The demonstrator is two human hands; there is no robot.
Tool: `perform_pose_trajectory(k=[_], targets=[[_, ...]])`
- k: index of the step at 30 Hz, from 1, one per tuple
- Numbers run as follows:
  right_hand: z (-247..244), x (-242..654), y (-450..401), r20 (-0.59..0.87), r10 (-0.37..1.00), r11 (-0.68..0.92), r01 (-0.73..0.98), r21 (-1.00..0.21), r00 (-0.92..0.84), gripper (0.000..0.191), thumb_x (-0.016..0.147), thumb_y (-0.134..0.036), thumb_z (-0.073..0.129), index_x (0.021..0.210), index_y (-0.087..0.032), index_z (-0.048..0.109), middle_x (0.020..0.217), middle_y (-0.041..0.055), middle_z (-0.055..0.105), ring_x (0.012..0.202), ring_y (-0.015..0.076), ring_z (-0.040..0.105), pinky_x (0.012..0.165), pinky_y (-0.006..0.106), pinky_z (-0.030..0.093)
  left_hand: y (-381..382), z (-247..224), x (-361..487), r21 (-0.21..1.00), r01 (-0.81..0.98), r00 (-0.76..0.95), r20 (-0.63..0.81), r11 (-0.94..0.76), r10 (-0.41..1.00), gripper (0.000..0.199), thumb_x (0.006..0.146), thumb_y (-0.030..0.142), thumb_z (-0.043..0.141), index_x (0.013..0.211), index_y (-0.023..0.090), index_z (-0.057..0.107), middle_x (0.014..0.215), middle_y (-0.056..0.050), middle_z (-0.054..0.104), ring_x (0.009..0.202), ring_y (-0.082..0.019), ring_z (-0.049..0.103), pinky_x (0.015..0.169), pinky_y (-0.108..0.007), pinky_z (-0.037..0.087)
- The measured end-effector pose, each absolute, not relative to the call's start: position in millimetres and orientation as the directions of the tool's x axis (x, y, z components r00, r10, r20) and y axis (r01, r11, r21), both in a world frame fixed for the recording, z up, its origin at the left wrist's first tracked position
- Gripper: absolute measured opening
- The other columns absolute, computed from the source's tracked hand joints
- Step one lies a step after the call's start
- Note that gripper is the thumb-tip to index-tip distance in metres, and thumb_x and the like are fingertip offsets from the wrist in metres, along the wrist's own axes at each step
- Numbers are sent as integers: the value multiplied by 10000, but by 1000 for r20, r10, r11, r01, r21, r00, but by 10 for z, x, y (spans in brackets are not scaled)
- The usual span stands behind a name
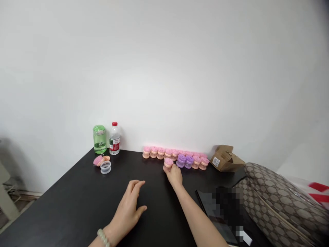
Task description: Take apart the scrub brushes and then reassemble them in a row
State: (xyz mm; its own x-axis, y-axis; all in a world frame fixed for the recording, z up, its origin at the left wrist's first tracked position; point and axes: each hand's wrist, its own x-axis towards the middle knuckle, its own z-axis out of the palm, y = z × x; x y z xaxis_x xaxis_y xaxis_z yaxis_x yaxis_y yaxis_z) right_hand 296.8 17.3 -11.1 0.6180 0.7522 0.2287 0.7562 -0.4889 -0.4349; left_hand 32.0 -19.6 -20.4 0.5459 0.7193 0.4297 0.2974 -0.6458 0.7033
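Toward the back middle of the black table, my right hand (pixel 175 176) grips a round pink scalp massage brush (pixel 168 162) by its base, bristles up. It is just in front of a row of similar pink brushes (pixel 161 152) along the wall. Two purple brushes (pixel 181 160) stand upright right beside that hand. My left hand (pixel 131 204) hovers over the table nearer to me, thumb and fingers apart, holding nothing. To the left lie a pink bristle head (pixel 98 160), an orange part (pixel 106 158) and a clear grey ring-shaped part (pixel 105 167).
A green bottle (pixel 99 140) and a clear red-capped bottle (pixel 114 139) stand at the back left corner. On the right are an opened cardboard box (pixel 226 159), a patterned bag (pixel 280 199) and a dark flat device (pixel 216 212). A white wall (pixel 164 85) closes the back.
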Motion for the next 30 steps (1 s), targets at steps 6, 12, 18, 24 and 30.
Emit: perform_pose_trajectory(k=[6,12,18,24,30], targets=[[-139,3141,391,216,626,-638,651,-411,749,342,975,-395,592,1231,-167,589,1185,81,649,973,211,671,836,415,570,-282,-94,291,696,329,548,410,-638,730,770,679,-41,661,1328,305,435,1355,-74,438,1250,-268,513,1070,-453,499],[-306,3098,218,346,731,-452,797,-400,588,456,980,-456,365,1104,-56,544,1054,277,637,932,386,682,735,476,532,-171,114,158,661,424,436,449,-619,780,642,687,14,725,1249,246,520,1361,-106,449,1284,-280,484,1086,-442,458],[-659,2885,-201,473,809,-177,912,-369,348,428,862,-486,455,1042,-110,551,994,231,663,994,393,642,895,481,505,487,442,-148,675,641,116,386,-366,915,534,801,269,721,1294,210,525,1361,-130,481,1340,-290,449,1128,-435,381],[-932,2660,-447,602,784,59,946,-319,154,411,901,-525,436,1088,-180,558,1030,176,697,994,365,652,854,492,529,1294,474,-563,639,761,-28,211,-116,977,535,881,528,631,1278,172,583,1448,-182,468,1344,-419,424,1073,-572,383],[-905,2647,-404,614,776,24,968,-251,140,421,917,-524,396,1092,-187,578,1035,183,707,985,374,666,786,497,534,1614,274,-666,596,790,88,115,-140,989,328,965,353,602,1237,170,596,1258,-93,619,1074,-241,635,913,-460,549]])
